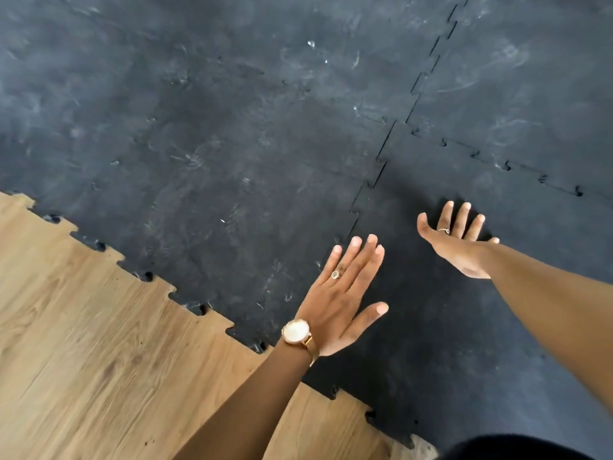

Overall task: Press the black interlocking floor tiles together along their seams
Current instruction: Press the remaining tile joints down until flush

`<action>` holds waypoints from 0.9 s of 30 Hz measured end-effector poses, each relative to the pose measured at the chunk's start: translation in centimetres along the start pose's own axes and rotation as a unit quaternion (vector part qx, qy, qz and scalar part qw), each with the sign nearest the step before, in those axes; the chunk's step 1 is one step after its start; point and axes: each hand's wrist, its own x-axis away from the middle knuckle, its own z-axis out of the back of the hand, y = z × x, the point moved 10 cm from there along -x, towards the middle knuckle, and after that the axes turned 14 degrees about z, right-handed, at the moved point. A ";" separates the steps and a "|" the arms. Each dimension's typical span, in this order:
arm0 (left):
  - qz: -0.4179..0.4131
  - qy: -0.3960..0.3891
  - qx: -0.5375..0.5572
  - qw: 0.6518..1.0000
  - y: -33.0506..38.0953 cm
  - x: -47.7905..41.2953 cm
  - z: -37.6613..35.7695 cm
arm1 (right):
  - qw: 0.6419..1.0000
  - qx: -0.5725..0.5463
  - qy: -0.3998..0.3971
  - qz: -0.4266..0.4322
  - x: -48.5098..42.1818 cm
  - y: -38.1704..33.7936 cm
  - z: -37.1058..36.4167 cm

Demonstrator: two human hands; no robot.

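Here black interlocking floor tiles (232,134) cover most of the view, spreading away from both hands, their surface smeared with pale scuff marks. The tile under the hands (447,327) is darker and cleaner than the rest. Its jigsaw seam (371,184) runs from just beyond the left hand's fingertips up and away between the two hands; part of it shows as a thin dark gap. A second toothed seam (507,166) crosses beyond the right hand. To the left of the left hand and below its forearm lies wood-grain flooring (83,343), meeting the tiles along a notched, tabbed edge (185,300).

The left hand (338,300) is released, fingers straight and close together, thumb spread to the side, over the near tile just beside the seam; whether the palm touches the tile cannot be told. The right hand (461,240) reaches further out, also released, fingers extended and fanned, tips at or on the tile; contact is unclear.

A round, pale-faced wristwatch (296,331) sits on the left wrist. A ring (335,274) shows on a left finger, another ring (443,231) on a right finger.
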 end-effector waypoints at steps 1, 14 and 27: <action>0.012 -0.008 -0.044 0.999 -0.2 0.8 -0.9 | 1.000 0.001 0.000 0.001 0.1 0.1 0.0; 0.201 -0.045 -0.100 0.973 -2.5 8.4 -2.4 | 0.999 0.038 0.006 0.036 -0.8 -0.2 0.7; 0.199 -0.023 -0.095 0.975 -2.6 2.3 0.8 | 0.998 0.048 -0.021 0.027 -1.3 -0.1 0.2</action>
